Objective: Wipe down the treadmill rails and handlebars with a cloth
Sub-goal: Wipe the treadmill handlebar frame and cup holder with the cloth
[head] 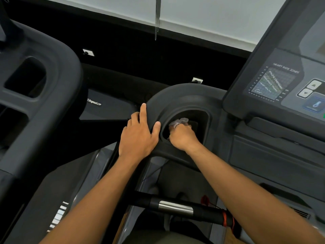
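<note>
Cloth [181, 121], a pale grey wad, sits down inside the cup-holder recess [197, 127] of the treadmill's dark console tray [182, 95], and that recess is the landmark for everything else. The right hand [182, 138] reaches into the recess from its near edge, fist clenched around the cloth, with a bunch of fabric poking out beyond the knuckles toward the far wall. Just left of the recess, the left hand [139, 136] lies flat and spread on the tray's curved rim, grasping nothing, index finger pointing away; it looks like a brace. Right of the recess rises the display panel [274, 81] with its heart-rate chart and arrow buttons. Nearer the person than the recess, low in the picture, runs the handlebar [175, 207] with a silver sensor band, and a red cord [226, 218] is wound about it further right.

As I judge it, the wiping is in the cup holder, with the handlebar not yet being wiped. The risks from here: the bunched cloth only skims the floor of the recess and leaves its corners dirty; a wide sweep to the right could press those arrow buttons; and dragging the cloth along the handlebar could snag the red cord and pull it loose.
</note>
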The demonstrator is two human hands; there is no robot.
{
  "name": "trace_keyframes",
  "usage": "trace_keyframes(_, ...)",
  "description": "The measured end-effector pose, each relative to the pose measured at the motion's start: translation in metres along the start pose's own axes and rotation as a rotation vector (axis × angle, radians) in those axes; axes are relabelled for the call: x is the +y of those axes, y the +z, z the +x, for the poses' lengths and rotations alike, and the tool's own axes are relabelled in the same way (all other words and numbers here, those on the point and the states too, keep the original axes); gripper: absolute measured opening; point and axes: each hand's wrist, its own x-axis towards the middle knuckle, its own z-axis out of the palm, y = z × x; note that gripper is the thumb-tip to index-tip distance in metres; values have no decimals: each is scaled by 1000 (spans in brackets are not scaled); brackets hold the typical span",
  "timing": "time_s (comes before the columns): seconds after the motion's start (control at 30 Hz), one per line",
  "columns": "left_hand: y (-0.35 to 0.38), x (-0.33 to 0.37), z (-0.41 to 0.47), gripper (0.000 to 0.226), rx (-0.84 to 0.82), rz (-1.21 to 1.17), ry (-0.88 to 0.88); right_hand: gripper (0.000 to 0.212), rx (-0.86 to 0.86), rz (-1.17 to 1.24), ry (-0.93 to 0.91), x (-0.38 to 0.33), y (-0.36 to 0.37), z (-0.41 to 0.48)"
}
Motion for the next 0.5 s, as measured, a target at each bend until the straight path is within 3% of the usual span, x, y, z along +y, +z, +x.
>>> trace_keyframes(0.07,1,0,1,79,3,6,-5,41,-133,52,-112,1,-10,-14)
trace_keyframes(0.17,1,1,1,80,2,10,-12,46,-298,246,-127,11,-19,-28)
trace_keyframes(0.23,2,1,0,80,10,9,-11,46,-361,230,-164,18,-27,-27)
trace_keyframes(0.37,2,1,1,79,5,2,-13,20,-379,-165,-349,29,-60,-19)
trace_keyframes(0.5,0,2,1,79,6,-6,-17,20,-441,-658,-481,26,-91,-24)
